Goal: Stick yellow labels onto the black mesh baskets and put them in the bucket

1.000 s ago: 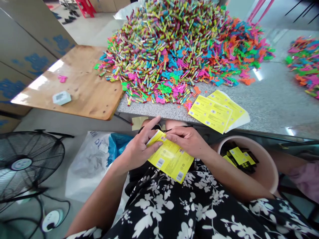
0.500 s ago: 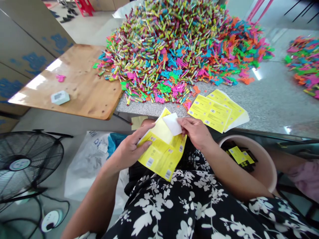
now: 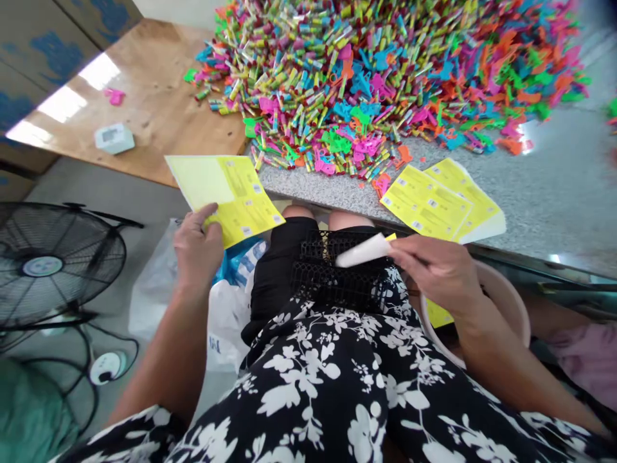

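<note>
A yellow sticker sheet [image 3: 243, 209] with printed text and barcodes is pinched at its lower left edge by my left hand [image 3: 197, 247]. One quarter of this sheet is bare pale backing. My right hand [image 3: 441, 267] pinches a peeled sticker [image 3: 364, 251] by one end, its white underside showing and a bit of yellow at the fingers. Beneath it, black plastic lattice pieces [image 3: 332, 280] lie across my lap. More yellow sticker sheets [image 3: 427, 202] rest on the granite table edge to the right.
A big heap of small colourful plastic toys [image 3: 328, 83] covers the granite table [image 3: 308, 190]. A white box-shaped device [image 3: 114, 138] and a pink piece [image 3: 114, 96] sit on the wooden board [image 3: 154, 83]. A fan [image 3: 53, 263] stands left; a pale bucket [image 3: 518, 308] is right.
My hands have drawn apart. The left has carried the sheet left and up; the right has moved right with the sticker, now off the sheet. The view has tilted downward.
</note>
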`<action>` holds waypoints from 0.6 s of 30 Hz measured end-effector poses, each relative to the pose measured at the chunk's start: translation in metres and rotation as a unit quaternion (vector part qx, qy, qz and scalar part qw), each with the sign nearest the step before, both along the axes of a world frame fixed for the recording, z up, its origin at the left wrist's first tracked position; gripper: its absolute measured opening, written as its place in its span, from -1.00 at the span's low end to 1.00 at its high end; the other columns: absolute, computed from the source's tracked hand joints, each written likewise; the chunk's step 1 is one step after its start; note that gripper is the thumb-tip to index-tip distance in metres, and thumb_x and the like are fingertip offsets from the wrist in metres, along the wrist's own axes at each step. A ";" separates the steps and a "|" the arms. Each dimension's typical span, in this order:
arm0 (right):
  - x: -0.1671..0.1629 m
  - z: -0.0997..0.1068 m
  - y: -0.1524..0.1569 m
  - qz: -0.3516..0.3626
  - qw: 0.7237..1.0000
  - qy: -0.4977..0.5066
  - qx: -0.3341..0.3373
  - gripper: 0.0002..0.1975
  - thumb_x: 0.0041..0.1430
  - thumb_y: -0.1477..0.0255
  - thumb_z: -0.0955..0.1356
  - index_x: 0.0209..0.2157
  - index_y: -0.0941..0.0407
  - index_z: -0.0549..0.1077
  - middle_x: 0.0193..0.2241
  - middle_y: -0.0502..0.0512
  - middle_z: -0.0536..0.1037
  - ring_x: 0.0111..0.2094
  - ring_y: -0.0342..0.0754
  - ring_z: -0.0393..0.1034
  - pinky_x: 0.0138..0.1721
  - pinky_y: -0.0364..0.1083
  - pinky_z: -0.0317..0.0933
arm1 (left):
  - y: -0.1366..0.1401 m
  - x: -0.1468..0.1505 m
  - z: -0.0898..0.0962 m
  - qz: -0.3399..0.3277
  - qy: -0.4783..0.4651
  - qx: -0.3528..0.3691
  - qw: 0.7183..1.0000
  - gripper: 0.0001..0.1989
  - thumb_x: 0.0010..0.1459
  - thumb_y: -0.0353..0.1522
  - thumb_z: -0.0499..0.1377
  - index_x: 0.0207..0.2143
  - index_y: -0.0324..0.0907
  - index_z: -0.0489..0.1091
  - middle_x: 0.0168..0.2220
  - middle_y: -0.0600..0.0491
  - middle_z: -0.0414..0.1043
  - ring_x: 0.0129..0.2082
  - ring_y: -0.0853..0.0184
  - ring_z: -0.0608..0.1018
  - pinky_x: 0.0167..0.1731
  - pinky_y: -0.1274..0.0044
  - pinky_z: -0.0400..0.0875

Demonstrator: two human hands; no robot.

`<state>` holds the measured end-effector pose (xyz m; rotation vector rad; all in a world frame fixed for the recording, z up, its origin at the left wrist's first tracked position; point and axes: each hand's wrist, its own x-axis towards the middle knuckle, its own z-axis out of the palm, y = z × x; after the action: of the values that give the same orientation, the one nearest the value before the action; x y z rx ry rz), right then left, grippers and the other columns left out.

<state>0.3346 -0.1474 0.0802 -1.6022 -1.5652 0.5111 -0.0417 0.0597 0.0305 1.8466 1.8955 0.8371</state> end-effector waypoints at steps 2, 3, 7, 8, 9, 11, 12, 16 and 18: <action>-0.008 0.001 -0.008 0.078 0.993 -0.085 0.028 -0.82 0.34 0.39 0.46 -0.05 -0.09 0.66 -0.15 0.04 0.73 -0.14 0.08 0.66 -0.01 0.06 0.52 | -0.010 0.011 -0.004 -0.057 0.059 0.046 0.996 -0.50 0.32 -0.31 0.16 0.27 -0.24 0.45 0.22 -0.17 0.48 0.26 0.01 0.47 0.28 0.22 0.36; -0.012 0.000 -0.010 0.102 0.988 -0.110 0.043 -0.79 0.34 0.41 0.46 -0.03 -0.09 0.65 -0.14 0.04 0.73 -0.13 0.08 0.66 0.01 0.06 0.52 | -0.016 0.017 -0.006 -0.095 0.077 0.056 0.991 -0.44 0.35 -0.25 0.16 0.33 -0.27 0.37 0.29 -0.22 0.41 0.37 -0.02 0.35 0.36 0.19 0.26; -0.022 -0.009 -0.014 0.146 0.976 -0.146 0.072 -0.72 0.34 0.48 0.45 0.05 -0.05 0.61 -0.15 0.08 0.73 -0.14 0.03 0.65 -0.02 0.02 0.54 | -0.044 0.040 -0.013 -0.255 0.108 0.047 0.960 -0.18 0.35 -0.07 0.21 0.48 -0.27 0.07 0.49 -0.30 0.06 0.51 -0.06 0.12 0.46 0.17 0.08; -0.024 -0.011 -0.015 0.149 0.975 -0.146 0.074 -0.71 0.35 0.48 0.45 0.06 -0.04 0.60 -0.14 0.09 0.73 -0.14 0.03 0.65 -0.03 0.02 0.54 | -0.050 0.044 -0.015 -0.292 0.113 0.042 0.949 -0.13 0.33 -0.05 0.23 0.50 -0.27 0.03 0.51 -0.30 -0.01 0.51 -0.07 0.10 0.46 0.16 0.05; -0.027 -0.014 -0.016 0.147 0.975 -0.144 0.077 -0.71 0.35 0.49 0.44 0.06 -0.04 0.60 -0.14 0.10 0.73 -0.14 0.03 0.65 -0.04 0.03 0.54 | -0.056 0.047 -0.017 -0.324 0.117 0.038 0.938 -0.09 0.31 -0.03 0.26 0.50 -0.27 0.00 0.53 -0.30 -0.07 0.52 -0.09 0.08 0.47 0.15 0.04; -0.034 -0.022 -0.021 0.137 0.977 -0.138 0.087 -0.71 0.35 0.50 0.44 0.07 -0.02 0.59 -0.12 0.13 0.72 -0.15 0.03 0.65 -0.07 0.03 0.55 | -0.064 0.052 -0.022 -0.365 0.118 0.032 0.923 -0.01 0.25 -0.01 0.31 0.51 -0.26 -0.04 0.55 -0.31 -0.14 0.52 -0.11 0.05 0.47 0.13 0.02; -0.039 -0.026 -0.024 0.133 0.978 -0.134 0.091 -0.70 0.35 0.51 0.44 0.07 -0.01 0.59 -0.12 0.15 0.72 -0.16 0.03 0.65 -0.09 0.03 0.55 | -0.067 0.053 -0.024 -0.375 0.116 0.030 0.919 0.03 0.22 0.00 0.34 0.51 -0.26 -0.05 0.55 -0.32 -0.15 0.53 -0.11 0.04 0.47 0.12 0.02; -0.061 -0.043 -0.039 0.143 0.976 -0.128 0.102 -0.66 0.33 0.55 0.44 0.10 0.05 0.57 -0.14 0.18 0.71 -0.17 0.02 0.63 -0.11 0.02 0.55 | -0.071 0.057 -0.031 -0.388 0.113 0.023 0.914 0.07 0.18 -0.03 0.38 0.50 -0.31 -0.06 0.54 -0.36 -0.14 0.53 -0.11 0.02 0.48 0.12 0.01; -0.068 -0.051 -0.044 0.148 0.974 -0.133 0.105 -0.66 0.31 0.57 0.45 0.09 0.07 0.56 -0.15 0.19 0.71 -0.17 0.02 0.62 -0.10 0.02 0.54 | -0.072 0.058 -0.033 -0.393 0.113 0.020 0.912 0.04 0.20 -0.05 0.37 0.50 -0.31 -0.06 0.54 -0.37 -0.14 0.54 -0.12 0.01 0.47 0.11 0.02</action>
<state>0.2664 -0.1918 0.0295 -1.3242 -2.0052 0.2815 0.0159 -0.0120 -0.0023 2.5189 1.0381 0.3899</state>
